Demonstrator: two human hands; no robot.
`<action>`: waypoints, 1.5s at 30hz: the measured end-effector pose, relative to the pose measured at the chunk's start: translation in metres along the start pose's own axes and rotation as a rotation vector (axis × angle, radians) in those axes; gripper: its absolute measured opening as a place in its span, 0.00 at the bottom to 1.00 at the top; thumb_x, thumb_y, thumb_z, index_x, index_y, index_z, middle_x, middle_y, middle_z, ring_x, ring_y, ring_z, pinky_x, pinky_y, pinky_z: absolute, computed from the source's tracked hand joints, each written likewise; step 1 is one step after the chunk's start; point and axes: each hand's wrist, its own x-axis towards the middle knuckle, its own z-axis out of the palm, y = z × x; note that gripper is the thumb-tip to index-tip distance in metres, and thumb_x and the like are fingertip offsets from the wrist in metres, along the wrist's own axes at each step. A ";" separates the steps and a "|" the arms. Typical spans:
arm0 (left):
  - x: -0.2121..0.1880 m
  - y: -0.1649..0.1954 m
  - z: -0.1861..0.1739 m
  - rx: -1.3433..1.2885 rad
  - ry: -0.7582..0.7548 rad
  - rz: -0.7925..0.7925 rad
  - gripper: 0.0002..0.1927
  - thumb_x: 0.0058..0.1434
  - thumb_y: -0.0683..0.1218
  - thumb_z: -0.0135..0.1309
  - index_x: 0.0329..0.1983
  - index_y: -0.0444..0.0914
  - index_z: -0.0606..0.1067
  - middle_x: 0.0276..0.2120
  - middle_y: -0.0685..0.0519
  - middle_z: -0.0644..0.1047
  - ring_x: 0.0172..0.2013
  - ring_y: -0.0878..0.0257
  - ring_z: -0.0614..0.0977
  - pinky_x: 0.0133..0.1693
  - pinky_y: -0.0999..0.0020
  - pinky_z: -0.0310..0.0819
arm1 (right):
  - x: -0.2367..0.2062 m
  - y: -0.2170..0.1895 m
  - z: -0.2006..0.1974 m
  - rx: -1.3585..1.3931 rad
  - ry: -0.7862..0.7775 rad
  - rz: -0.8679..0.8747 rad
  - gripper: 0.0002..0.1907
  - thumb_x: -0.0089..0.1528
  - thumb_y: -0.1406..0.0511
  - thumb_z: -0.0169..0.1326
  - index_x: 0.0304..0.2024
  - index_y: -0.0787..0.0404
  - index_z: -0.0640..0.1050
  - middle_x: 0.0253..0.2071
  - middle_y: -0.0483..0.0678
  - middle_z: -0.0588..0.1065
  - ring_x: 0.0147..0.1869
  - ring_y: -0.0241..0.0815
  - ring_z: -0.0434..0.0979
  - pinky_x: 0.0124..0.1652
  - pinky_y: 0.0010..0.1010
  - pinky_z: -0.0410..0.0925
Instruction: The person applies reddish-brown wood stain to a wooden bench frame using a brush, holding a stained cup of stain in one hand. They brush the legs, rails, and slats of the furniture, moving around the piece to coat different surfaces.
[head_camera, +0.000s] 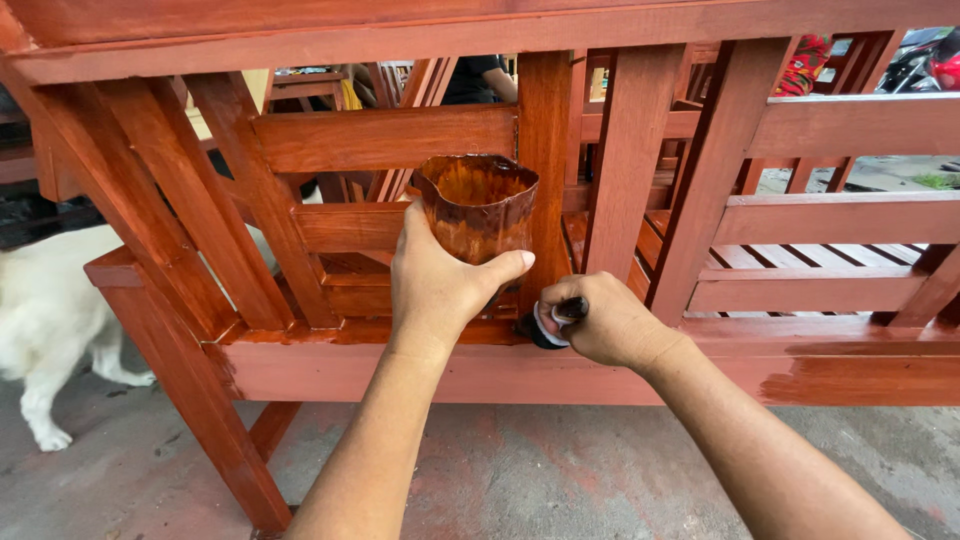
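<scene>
My left hand (437, 283) grips a cut-off plastic cup (478, 205) stained with brown-red varnish, held up in front of a red-brown wooden furniture frame (640, 360). My right hand (604, 322) is closed around a dark-handled brush (553, 319) with a white band, its tip against the frame's lower rail next to an upright post (544, 150). The brush bristles are mostly hidden by my fingers. The post looks wet and glossy.
A white dog (50, 320) stands at the left on the stained concrete floor (500, 470). More red-brown wooden frames (850, 240) stand behind. Another person in a dark shirt (478, 78) is partly visible through the slats.
</scene>
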 end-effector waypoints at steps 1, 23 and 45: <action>0.001 0.000 -0.001 0.001 0.000 0.003 0.48 0.34 0.56 0.75 0.57 0.35 0.67 0.53 0.43 0.78 0.54 0.51 0.81 0.54 0.59 0.76 | 0.000 0.001 0.000 -0.015 -0.001 -0.020 0.10 0.49 0.77 0.58 0.30 0.60 0.80 0.29 0.52 0.79 0.33 0.49 0.78 0.36 0.36 0.71; -0.007 -0.011 -0.005 0.046 0.002 -0.016 0.50 0.33 0.57 0.75 0.58 0.36 0.66 0.55 0.43 0.76 0.56 0.50 0.80 0.56 0.57 0.75 | -0.015 -0.010 -0.008 -0.123 0.010 0.161 0.05 0.55 0.69 0.58 0.31 0.54 0.82 0.30 0.50 0.80 0.37 0.53 0.81 0.38 0.41 0.72; -0.005 -0.024 -0.009 0.061 -0.043 -0.109 0.52 0.35 0.56 0.74 0.61 0.37 0.63 0.55 0.44 0.75 0.56 0.51 0.79 0.56 0.57 0.74 | -0.036 0.011 0.017 -0.043 0.098 0.120 0.09 0.51 0.75 0.59 0.29 0.56 0.81 0.33 0.45 0.79 0.38 0.47 0.80 0.40 0.37 0.71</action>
